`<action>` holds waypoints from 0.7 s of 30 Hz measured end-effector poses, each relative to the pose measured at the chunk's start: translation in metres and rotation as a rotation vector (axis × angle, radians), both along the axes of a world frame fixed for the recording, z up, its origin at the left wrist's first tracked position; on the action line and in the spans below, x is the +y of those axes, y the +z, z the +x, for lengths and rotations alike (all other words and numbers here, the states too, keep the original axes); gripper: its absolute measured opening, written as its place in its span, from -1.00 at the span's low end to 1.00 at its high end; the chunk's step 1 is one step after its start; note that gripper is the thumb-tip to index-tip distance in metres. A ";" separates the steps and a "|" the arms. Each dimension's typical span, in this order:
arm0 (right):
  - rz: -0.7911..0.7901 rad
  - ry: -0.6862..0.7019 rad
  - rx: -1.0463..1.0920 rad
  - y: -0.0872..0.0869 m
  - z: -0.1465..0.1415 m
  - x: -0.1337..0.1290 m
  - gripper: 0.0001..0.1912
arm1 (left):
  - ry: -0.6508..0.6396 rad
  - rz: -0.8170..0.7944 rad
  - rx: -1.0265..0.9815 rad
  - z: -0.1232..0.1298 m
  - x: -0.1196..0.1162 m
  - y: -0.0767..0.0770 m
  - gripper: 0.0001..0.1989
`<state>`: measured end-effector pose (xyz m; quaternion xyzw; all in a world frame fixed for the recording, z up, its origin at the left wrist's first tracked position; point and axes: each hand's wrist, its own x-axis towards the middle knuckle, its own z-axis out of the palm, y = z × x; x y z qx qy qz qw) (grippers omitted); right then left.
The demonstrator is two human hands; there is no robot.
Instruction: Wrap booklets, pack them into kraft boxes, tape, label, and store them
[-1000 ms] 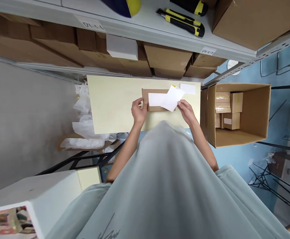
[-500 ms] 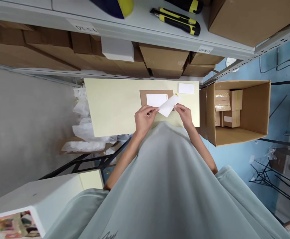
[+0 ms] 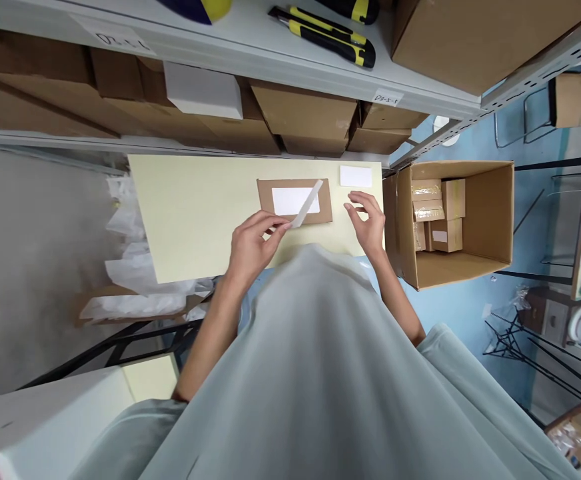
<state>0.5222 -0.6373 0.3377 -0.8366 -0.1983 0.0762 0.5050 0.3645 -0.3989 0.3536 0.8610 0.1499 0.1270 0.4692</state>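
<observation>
My left hand (image 3: 255, 243) pinches one end of a thin white paper sheet (image 3: 306, 205), which stands up slanted and narrow, seen almost edge-on. Behind the sheet, a flat brown cardboard piece (image 3: 326, 200), a box or mailer, lies on the pale yellow tabletop (image 3: 195, 213). On its top face is a white label (image 3: 288, 199), partly covered by the sheet. To the right, my right hand (image 3: 368, 220) hovers with fingers apart and nothing in them. Just beyond its fingertips lies a small white rectangular slip (image 3: 355, 176).
Right of the table stands an open carton (image 3: 488, 227) with several small taped boxes inside. A metal shelf (image 3: 250, 57) overhead bears box cutters (image 3: 328, 37), with cardboard boxes (image 3: 305, 110) below. White plastic bags (image 3: 143, 270) are heaped at the table's left.
My right hand has let go of the paper sheet and its fingers have spread. My left hand keeps the sheet, now turned nearly edge-on. The view has shifted, so the surroundings appear further left.
</observation>
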 end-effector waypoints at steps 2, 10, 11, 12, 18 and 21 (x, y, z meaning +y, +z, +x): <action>0.001 0.023 -0.017 -0.001 0.000 0.002 -0.56 | -0.056 0.047 0.011 -0.002 0.007 0.004 -0.84; 0.000 0.105 0.004 -0.010 -0.006 0.011 -0.62 | -0.120 0.142 0.081 -0.010 0.015 0.021 -0.80; -0.015 0.117 0.013 -0.010 -0.008 0.011 -0.63 | -0.114 0.140 0.091 -0.010 0.015 0.020 -0.80; -0.030 0.127 0.020 -0.010 -0.010 0.011 -0.65 | -0.105 0.138 0.102 -0.011 0.015 0.018 -0.80; -0.090 0.180 0.085 -0.028 -0.013 0.012 -0.80 | -0.072 0.167 0.233 0.000 0.030 -0.001 -0.78; -0.141 0.183 0.176 -0.049 -0.001 0.020 -0.86 | -0.111 0.203 0.316 0.022 0.046 -0.015 -0.79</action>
